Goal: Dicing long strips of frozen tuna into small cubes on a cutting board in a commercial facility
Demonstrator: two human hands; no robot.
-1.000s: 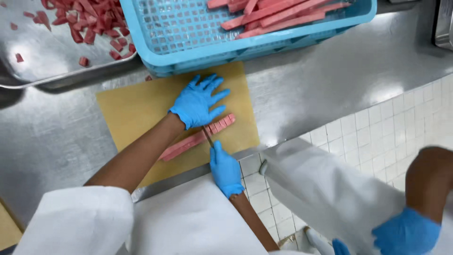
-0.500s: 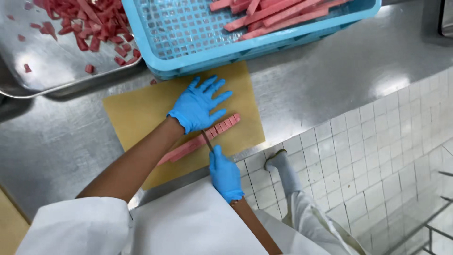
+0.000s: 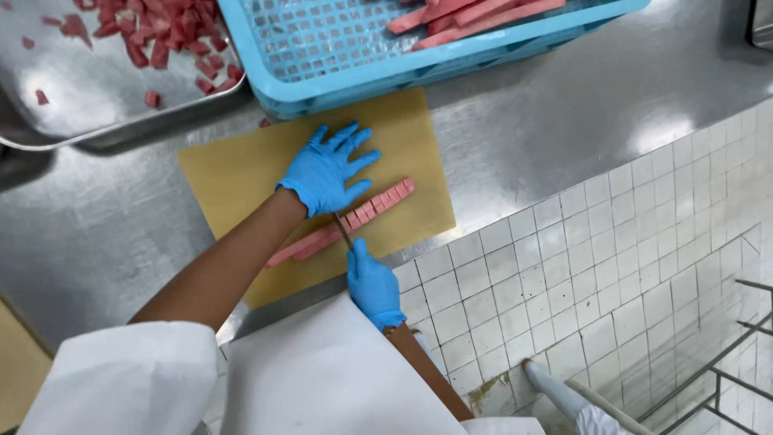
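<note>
Two gloved hands over one pink meat strip (image 3: 342, 225) on tan cutting board (image 3: 241, 173), steel surface (image 3: 547, 121) beneath. Left hand (image 3: 326, 171) flat, fingers spread, pressing strip from far side. Right hand (image 3: 372, 286) near edge, grip closed round knife (image 3: 343, 231), blade crossing strip. Strip's long axis near-left to far-right; right end already in small pieces, uncut length lying left of blade.

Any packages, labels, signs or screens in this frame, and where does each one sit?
None in view: no package, label, sign or screen. The only containers are a blue plastic crate at the top centre holding pink meat strips, and a bare steel tray at the top left.
</note>
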